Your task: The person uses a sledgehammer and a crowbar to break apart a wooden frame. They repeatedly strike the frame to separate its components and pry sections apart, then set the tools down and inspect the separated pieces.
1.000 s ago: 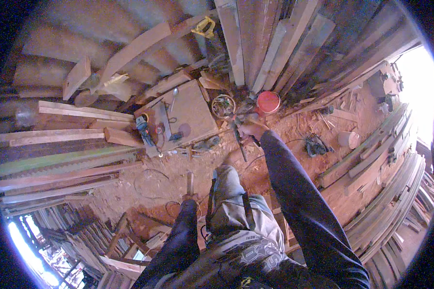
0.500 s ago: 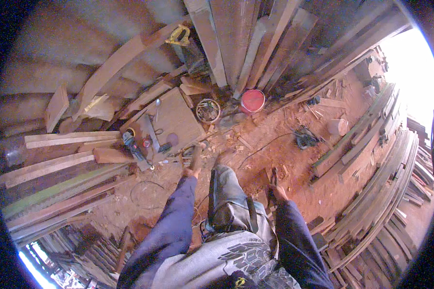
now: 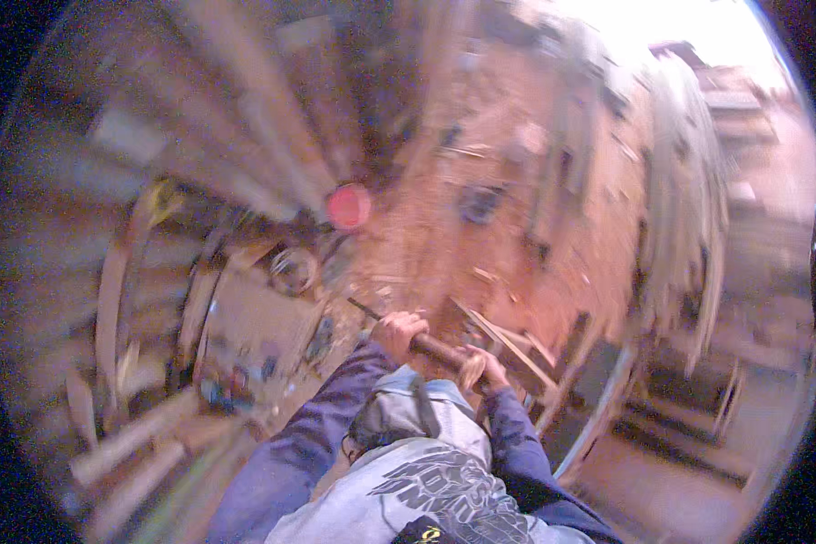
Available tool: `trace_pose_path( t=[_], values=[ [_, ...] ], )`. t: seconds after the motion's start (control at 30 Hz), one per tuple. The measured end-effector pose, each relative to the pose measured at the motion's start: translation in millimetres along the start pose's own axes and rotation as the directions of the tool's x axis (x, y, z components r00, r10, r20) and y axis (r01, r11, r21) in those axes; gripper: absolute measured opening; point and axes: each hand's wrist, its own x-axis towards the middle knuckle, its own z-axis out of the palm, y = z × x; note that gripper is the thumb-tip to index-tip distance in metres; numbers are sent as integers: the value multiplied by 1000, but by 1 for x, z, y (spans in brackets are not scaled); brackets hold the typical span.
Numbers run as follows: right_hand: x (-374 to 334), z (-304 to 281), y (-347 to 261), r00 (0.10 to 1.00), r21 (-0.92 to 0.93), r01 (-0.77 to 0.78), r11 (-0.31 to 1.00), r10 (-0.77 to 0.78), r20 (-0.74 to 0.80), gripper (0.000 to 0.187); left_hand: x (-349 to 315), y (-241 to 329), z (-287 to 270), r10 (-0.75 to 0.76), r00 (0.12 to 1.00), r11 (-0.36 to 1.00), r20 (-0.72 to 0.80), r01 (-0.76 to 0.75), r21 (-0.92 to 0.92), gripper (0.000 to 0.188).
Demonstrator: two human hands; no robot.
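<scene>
In front of my waist, both my hands are close together on a long wooden-handled tool (image 3: pixel 438 350). It has a thick, dark brown round part, a pale blunt end, and a thin dark end pointing up and left. My left hand (image 3: pixel 400 334) is closed round it near the thin end. At the pale end, my right hand (image 3: pixel 485 368) has its fingers curled in. Motion blur leaves it unclear whether this is one piece or two held together.
A bench board (image 3: pixel 261 313) lies left, with blurred tools on it. Beyond it stand a round container (image 3: pixel 294 270) and a red-topped bucket (image 3: pixel 349 207). Timber lies stacked at the right (image 3: pixel 684 199). Thin wooden strips (image 3: pixel 508 344) and a dark panel (image 3: pixel 598 390) are beside my right arm.
My view has swung to the right, so the bench and bucket sit further left. My hands, apart before with something in each, have come together at the tool.
</scene>
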Motion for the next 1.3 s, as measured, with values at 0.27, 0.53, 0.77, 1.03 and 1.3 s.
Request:
trace_pose_path(
  t=[0.27,0.53,0.77,1.03,1.3],
  values=[
    [-83,15,32,790,54,570,820,-565,238,39,51,140,53,538,748,834,388,-538,-121,45],
    [-140,-66,89,637,84,768,635,-746,-193,46,13,187,133,565,458,749,686,-634,-193,106],
    [-172,-101,127,632,172,767,618,-685,-362,29,-22,210,139,342,306,866,888,264,-424,127],
    [-187,-96,177,631,-534,647,545,-775,-26,60,-152,205,158,-324,368,22,872,924,-382,76],
    [-184,-35,216,503,-705,707,-46,-668,548,75,-212,140,126,-684,417,-143,599,729,-670,42]
  ],
)
